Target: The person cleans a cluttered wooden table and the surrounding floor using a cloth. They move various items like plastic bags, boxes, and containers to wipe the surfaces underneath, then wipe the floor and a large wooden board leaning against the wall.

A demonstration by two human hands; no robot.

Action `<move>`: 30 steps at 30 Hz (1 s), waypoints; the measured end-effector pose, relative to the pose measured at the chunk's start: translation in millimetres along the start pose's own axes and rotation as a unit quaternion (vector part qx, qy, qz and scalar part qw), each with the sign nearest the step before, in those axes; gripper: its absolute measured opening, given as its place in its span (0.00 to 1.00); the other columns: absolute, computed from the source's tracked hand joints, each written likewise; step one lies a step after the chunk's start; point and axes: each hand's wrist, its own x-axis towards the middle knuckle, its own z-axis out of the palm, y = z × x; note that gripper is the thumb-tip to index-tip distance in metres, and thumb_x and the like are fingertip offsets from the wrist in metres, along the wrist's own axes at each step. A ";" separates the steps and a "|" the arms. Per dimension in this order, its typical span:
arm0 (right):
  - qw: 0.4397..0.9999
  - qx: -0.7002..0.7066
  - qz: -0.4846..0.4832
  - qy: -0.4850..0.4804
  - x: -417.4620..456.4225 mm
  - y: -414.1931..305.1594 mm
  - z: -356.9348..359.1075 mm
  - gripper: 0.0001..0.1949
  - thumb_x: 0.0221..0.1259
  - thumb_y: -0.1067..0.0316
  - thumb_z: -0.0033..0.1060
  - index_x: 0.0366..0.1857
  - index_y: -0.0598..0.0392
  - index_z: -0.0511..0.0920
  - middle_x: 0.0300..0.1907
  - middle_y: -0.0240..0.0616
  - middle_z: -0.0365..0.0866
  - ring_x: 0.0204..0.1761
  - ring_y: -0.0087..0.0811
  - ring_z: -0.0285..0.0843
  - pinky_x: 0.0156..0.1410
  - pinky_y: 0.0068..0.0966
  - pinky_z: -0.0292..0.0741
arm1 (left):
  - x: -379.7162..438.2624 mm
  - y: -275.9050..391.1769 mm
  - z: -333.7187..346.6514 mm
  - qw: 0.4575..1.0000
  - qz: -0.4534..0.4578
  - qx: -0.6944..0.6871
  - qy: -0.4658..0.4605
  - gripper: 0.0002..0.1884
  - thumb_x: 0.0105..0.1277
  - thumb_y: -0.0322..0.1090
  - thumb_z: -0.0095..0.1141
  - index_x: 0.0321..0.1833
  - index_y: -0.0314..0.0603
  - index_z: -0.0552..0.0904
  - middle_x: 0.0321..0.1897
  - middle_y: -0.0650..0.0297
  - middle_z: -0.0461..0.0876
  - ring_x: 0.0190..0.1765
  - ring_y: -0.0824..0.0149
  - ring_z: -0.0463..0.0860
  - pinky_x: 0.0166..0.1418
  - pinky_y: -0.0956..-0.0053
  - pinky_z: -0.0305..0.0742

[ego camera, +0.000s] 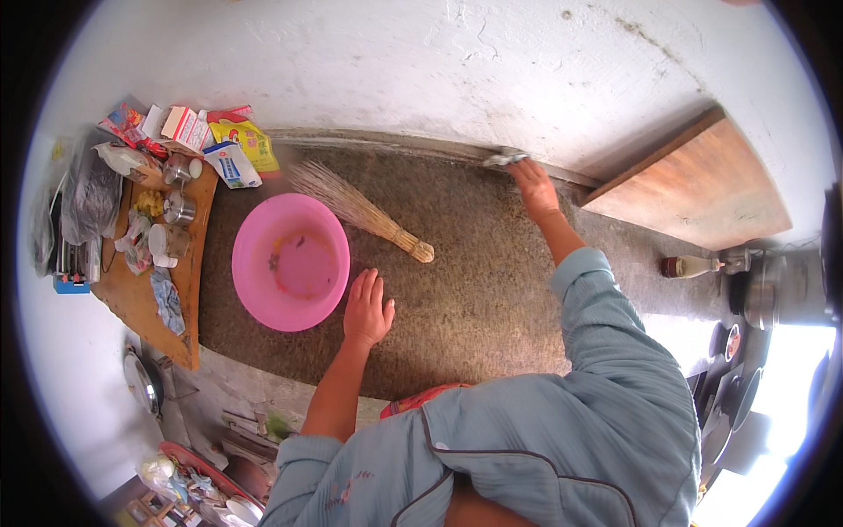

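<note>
My right hand (537,191) reaches to the far edge of a stone-like countertop (474,296), its fingers on a crumpled grey-white cloth (506,158) at the foot of the white wall. Flat on the countertop, fingers slightly spread, rests my left hand (369,309), just right of a pink plastic basin (244,263). Small scraps and a little yellowish residue lie at the basin's bottom. Between the basin and the right hand is a straw whisk brush (375,217), its bound handle end towards me.
On the left, a wooden board or small table (201,263) bears seasoning packets, jars, plastic bags and a blue-grey rag (167,300). A wooden board (698,184) leans on the wall at right. Beyond it stand a sauce bottle (691,266) and metal pots (767,290).
</note>
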 end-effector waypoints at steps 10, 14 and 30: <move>0.928 0.029 0.367 0.046 -83.3 19.4 -18.3 0.14 0.51 0.77 0.48 0.42 0.61 0.79 0.37 0.45 0.82 0.41 0.43 0.78 0.50 0.34 0.75 | 1.7 2.5 2.5 1.000 0.002 -0.002 0.001 0.24 0.57 0.38 0.57 0.53 0.30 0.71 0.61 0.48 0.65 0.65 0.48 0.62 0.69 0.57 0.59; 0.557 0.642 0.519 0.087 -100.8 -3.6 -18.8 0.13 0.61 0.74 0.45 0.47 0.61 0.78 0.36 0.35 0.81 0.40 0.26 0.80 0.44 0.24 0.77 | -1.6 -1.5 4.9 1.000 0.011 0.005 0.015 0.23 0.57 0.38 0.57 0.53 0.30 0.71 0.61 0.49 0.65 0.65 0.48 0.62 0.68 0.57 0.59; 0.982 0.142 0.076 -0.096 -5.1 -76.0 18.4 0.27 0.48 0.82 0.51 0.56 0.48 0.73 0.63 0.38 0.66 0.67 0.41 0.58 0.68 0.35 0.62 | -1.2 -0.4 4.3 1.000 0.010 0.002 0.014 0.23 0.57 0.36 0.55 0.53 0.29 0.70 0.61 0.48 0.65 0.65 0.46 0.62 0.69 0.55 0.58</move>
